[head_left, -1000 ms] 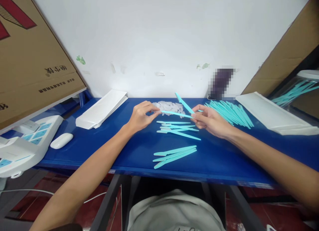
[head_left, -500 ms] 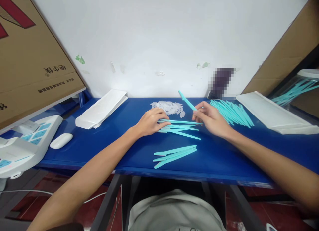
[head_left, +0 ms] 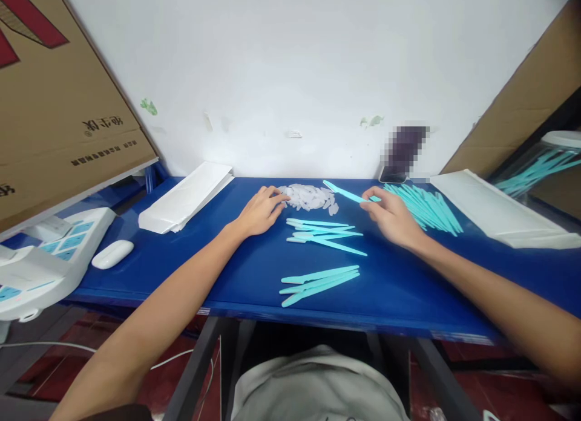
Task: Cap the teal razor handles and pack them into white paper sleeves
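Note:
My right hand [head_left: 389,214] pinches a turquoise eyebrow razor [head_left: 345,193] by its handle, its blade end pointing up and left above the table. At the left edge of a heap of small translucent white blade covers [head_left: 311,196], my left hand [head_left: 262,212] has its fingers apart, fingertips touching the heap. Below the heap lies a loose group of turquoise razors [head_left: 320,228]. Nearer the table edge, several more razors [head_left: 320,285] lie side by side. A large pile of razors [head_left: 426,208] sits just beyond my right hand.
White paper-like packets [head_left: 186,197] lie at the left, and another white packet [head_left: 499,209] at the right. A white mouse-shaped case [head_left: 112,254] and a white device [head_left: 68,257] are far left. A phone [head_left: 402,155] leans on the wall. A clear jar [head_left: 544,161] holds more razors.
My left hand has let go of a razor, now lying with the middle group, and moved up-left to the blade covers. The razor in my right hand has tilted flatter.

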A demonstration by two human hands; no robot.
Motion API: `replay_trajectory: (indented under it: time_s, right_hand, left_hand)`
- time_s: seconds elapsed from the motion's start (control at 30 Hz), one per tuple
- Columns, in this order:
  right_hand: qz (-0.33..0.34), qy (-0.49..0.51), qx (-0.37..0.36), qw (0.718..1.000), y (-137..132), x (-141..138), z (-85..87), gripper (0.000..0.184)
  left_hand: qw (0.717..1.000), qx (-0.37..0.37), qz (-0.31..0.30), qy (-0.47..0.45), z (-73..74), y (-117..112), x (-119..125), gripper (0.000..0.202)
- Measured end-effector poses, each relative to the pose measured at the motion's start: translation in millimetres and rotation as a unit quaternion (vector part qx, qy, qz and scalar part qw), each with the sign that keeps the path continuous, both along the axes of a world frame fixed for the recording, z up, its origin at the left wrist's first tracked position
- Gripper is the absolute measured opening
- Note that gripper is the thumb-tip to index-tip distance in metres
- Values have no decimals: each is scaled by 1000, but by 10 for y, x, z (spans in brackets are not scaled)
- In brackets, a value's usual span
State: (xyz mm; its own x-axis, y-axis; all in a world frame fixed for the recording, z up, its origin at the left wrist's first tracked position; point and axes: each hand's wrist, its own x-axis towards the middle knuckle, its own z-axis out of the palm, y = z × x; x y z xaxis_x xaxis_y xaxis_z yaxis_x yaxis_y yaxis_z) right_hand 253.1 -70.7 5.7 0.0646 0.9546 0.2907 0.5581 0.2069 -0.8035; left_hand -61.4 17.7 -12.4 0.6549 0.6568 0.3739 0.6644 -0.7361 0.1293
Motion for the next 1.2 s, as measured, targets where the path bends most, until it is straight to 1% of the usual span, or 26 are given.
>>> replay_trajectory:
  time_s: [0.1, 0.2, 0.33, 0.47, 0.53, 0.67, 0.8, 0.93, 1.07, 1.2]
  right_hand:
    - [9, -5, -2, 1000, -4, -8, -15, 13]
    - [19, -19, 5, 1000, -21, -21, -25, 13]
    - [48, -78, 46, 995, -50, -48, -14, 14]
    - [71, -138, 99, 983, -69, -77, 4, 18]
    - [73, -147, 94, 982, -80, -88, 8, 18]
    - [65, -140, 46, 987, -111, -101, 10, 18]
    - [66, -133, 32, 988, -137, -109, 12, 17]
    - [80, -143, 44, 986, -139, -115, 1, 18]
    - [112, -160, 57, 979, -126, -117, -33, 21]
    - [120, -199, 71, 970, -118, -113, -53, 23]
  left_hand:
    - [999, -4, 26, 39, -59, 101, -89, 44]
    - [998, -10, 29, 63, -74, 134, -118, 42]
    - [997, -8, 10, 76, 1, 101, -108, 40]
    - [995, -29, -12, 90, 103, 82, -145, 33]
    - [995, -37, -14, 89, 124, 101, -184, 31]
    - [994, -56, -7, 88, 104, 142, -248, 31]
    - [995, -53, -25, 75, 67, 127, -245, 38]
    - [994, -54, -42, 81, 66, 125, -232, 40]
    - [996, -33, -31, 77, 97, 135, -244, 38]
    - [995, -45, -31, 86, 124, 79, -222, 40]
